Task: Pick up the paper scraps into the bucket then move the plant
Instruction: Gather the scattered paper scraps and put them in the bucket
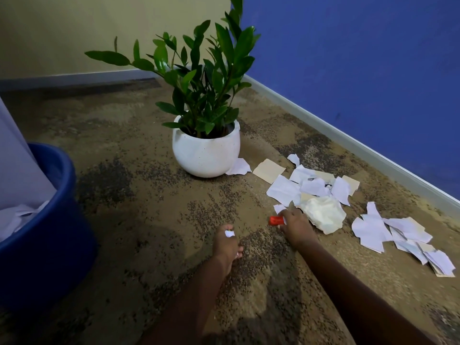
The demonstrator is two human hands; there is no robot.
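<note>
My left hand [227,242] is low over the carpet [129,195], fingers curled round a small white scrap [229,233] crushed into a ball. My right hand [296,226] rests further forward, fingers closed round a red piece [275,221] whose glossy end sticks out to the left; what it is made of I cannot tell. Just beside that hand lies a crumpled cream wad [323,216], soft and puckered. Behind it the paper scraps [298,188] lie flat and overlapping, white with ragged torn edges, among a few tan rectangles [268,170] cut straight. A second heap [398,232] lies to the right, near the grey skirting board [348,140] under the blue wall [361,58]. The plant [204,78], with stiff glossy leaves, stands in a round, smooth white pot [206,153]; one torn sheet [240,167] touches its base. The blue plastic bucket [57,220] sits at my far left, well apart from the heaps, with white paper inside. The carpet is short, brown and speckled dark, with open floor between bucket, pot and hands
</note>
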